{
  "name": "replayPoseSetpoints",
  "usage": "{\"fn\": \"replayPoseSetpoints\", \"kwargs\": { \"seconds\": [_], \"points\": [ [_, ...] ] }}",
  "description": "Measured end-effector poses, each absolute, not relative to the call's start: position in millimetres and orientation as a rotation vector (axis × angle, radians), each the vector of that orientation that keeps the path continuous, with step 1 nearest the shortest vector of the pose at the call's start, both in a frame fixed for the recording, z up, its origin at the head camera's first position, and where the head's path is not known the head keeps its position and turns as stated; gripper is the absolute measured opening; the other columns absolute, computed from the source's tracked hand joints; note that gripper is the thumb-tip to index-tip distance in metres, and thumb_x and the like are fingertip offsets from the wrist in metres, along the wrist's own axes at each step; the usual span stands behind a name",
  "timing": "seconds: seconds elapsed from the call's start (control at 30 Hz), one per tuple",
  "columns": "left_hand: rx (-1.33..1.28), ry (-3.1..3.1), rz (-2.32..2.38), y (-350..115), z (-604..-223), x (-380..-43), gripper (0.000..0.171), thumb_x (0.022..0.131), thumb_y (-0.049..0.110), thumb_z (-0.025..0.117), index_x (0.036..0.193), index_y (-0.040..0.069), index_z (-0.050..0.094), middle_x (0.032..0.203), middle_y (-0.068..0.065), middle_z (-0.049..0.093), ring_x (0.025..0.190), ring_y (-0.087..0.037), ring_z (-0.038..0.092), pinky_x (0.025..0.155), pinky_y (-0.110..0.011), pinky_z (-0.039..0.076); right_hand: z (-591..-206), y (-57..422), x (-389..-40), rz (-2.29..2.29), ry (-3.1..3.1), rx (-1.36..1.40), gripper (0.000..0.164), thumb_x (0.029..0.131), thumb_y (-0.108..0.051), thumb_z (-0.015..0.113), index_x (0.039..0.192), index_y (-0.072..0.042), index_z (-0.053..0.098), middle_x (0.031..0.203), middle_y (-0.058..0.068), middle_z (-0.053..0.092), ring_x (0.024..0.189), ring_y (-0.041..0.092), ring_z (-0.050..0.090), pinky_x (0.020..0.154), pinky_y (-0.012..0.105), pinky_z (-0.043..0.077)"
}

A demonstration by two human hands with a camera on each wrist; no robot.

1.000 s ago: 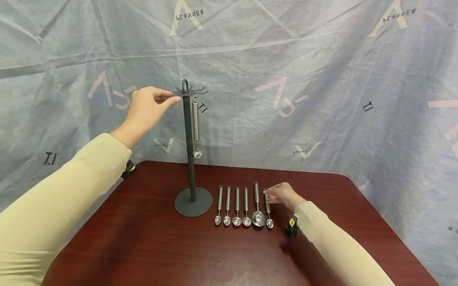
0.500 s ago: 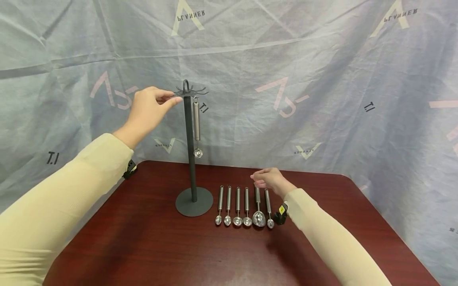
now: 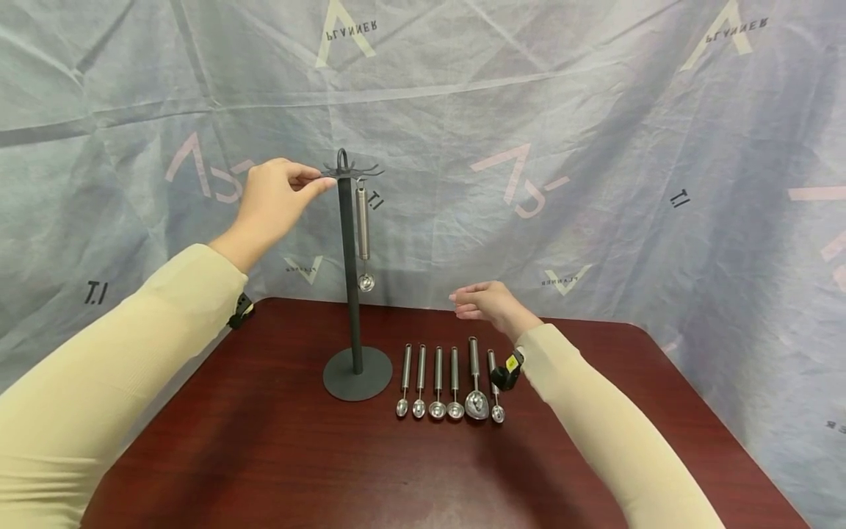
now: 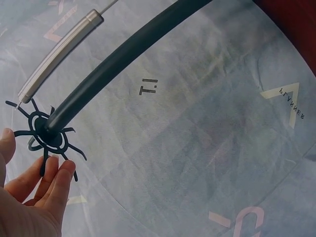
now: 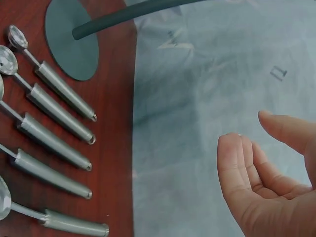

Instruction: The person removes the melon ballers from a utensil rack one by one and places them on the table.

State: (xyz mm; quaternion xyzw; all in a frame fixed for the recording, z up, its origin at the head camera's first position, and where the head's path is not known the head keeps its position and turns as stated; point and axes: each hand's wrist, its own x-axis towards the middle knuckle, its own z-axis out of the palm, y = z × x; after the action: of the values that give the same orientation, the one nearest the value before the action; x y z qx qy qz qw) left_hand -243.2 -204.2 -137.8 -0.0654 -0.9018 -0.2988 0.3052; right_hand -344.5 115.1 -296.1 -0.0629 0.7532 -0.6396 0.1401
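Observation:
A dark hook stand (image 3: 350, 279) rises from the table, and one steel scoop (image 3: 363, 224) hangs from a hook at its top. My left hand (image 3: 274, 202) pinches the hook arms on the stand's left; the left wrist view shows its fingers (image 4: 58, 185) up against them. To the right of the stand, several steel scoops (image 3: 439, 369) lie in a row, handles pointing away; one larger scoop (image 3: 475, 378) has a broad oval bowl. My right hand (image 3: 492, 305), holding nothing, is raised above the handle ends, fingers loosely bent and thumb apart from them in the right wrist view.
The stand's round base (image 3: 358, 375) sits on the reddish-brown table (image 3: 317, 463), left of the scoops. A grey printed cloth (image 3: 423, 242) hangs behind the table's far edge. Wrist cameras are on both sleeves.
My right hand has left the handle of the rightmost scoop, moving up and to the left, holding nothing. My left hand stays at the stand's hooks, and the hanging scoop keeps its place.

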Motion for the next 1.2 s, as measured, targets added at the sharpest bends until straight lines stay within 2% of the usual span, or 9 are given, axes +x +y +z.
{"fn": "replayPoseSetpoints", "kwargs": {
  "seconds": [0.13, 0.4, 0.53, 0.83, 0.93, 1.2],
  "points": [
    [-0.162, -2.390, -0.796, -203.4, -137.6, -242.3, 0.050, 0.092, 0.046, 0.062, 0.121, 0.005, 0.068, 0.122, -0.017, 0.062, 0.111, -0.029, 0.061, 0.093, -0.043, 0.048, -280.6, 105.9, -341.4, -1.852, 2.187, -0.228, 0.041, 0.092, -0.009, 0.066, 0.127, 0.007, 0.055, 0.129, 0.022, 0.060, 0.077, 0.012, 0.069, 0.087, 0.031, 0.057],
    [-0.157, -2.389, -0.798, -201.7, -136.6, -242.6, 0.052, 0.092, 0.047, 0.062, 0.123, 0.005, 0.067, 0.123, -0.017, 0.062, 0.112, -0.030, 0.060, 0.093, -0.043, 0.048, -246.6, 80.6, -331.2, -1.900, 2.141, -0.420, 0.039, 0.091, -0.010, 0.068, 0.126, 0.004, 0.058, 0.131, 0.021, 0.058, 0.091, 0.016, 0.069, 0.099, 0.040, 0.051],
    [-0.148, -2.384, -0.807, -200.4, -136.4, -243.0, 0.052, 0.092, 0.047, 0.063, 0.122, 0.005, 0.067, 0.122, -0.017, 0.063, 0.112, -0.029, 0.060, 0.093, -0.043, 0.048, -235.2, 61.9, -325.4, -1.941, 2.098, -0.486, 0.037, 0.090, -0.009, 0.068, 0.125, 0.002, 0.059, 0.127, 0.018, 0.060, 0.097, 0.020, 0.069, 0.097, 0.037, 0.052],
    [-0.127, -2.363, -0.815, -201.2, -139.1, -243.2, 0.052, 0.091, 0.050, 0.062, 0.122, 0.007, 0.068, 0.123, -0.015, 0.063, 0.111, -0.028, 0.061, 0.092, -0.043, 0.048, -218.7, 19.4, -315.3, -2.127, 2.018, -0.627, 0.034, 0.091, -0.003, 0.066, 0.124, 0.003, 0.061, 0.125, 0.021, 0.062, 0.105, 0.026, 0.067, 0.091, 0.033, 0.055],
    [-0.128, -2.350, -0.821, -200.0, -139.4, -243.4, 0.054, 0.091, 0.051, 0.062, 0.121, 0.007, 0.068, 0.122, -0.015, 0.063, 0.111, -0.029, 0.061, 0.092, -0.044, 0.048, -213.8, 11.4, -312.5, -2.156, 2.027, -0.673, 0.036, 0.091, -0.003, 0.066, 0.126, 0.002, 0.061, 0.128, 0.022, 0.061, 0.111, 0.027, 0.064, 0.093, 0.033, 0.054],
    [-0.139, -2.324, -0.808, -198.7, -140.4, -243.5, 0.054, 0.091, 0.051, 0.061, 0.119, 0.006, 0.069, 0.117, -0.017, 0.064, 0.107, -0.031, 0.061, 0.088, -0.045, 0.048, -207.7, -7.4, -308.4, -2.128, 2.027, -0.734, 0.041, 0.092, -0.005, 0.065, 0.132, -0.001, 0.057, 0.130, 0.019, 0.061, 0.118, 0.029, 0.061, 0.100, 0.043, 0.050]
  ]
}}
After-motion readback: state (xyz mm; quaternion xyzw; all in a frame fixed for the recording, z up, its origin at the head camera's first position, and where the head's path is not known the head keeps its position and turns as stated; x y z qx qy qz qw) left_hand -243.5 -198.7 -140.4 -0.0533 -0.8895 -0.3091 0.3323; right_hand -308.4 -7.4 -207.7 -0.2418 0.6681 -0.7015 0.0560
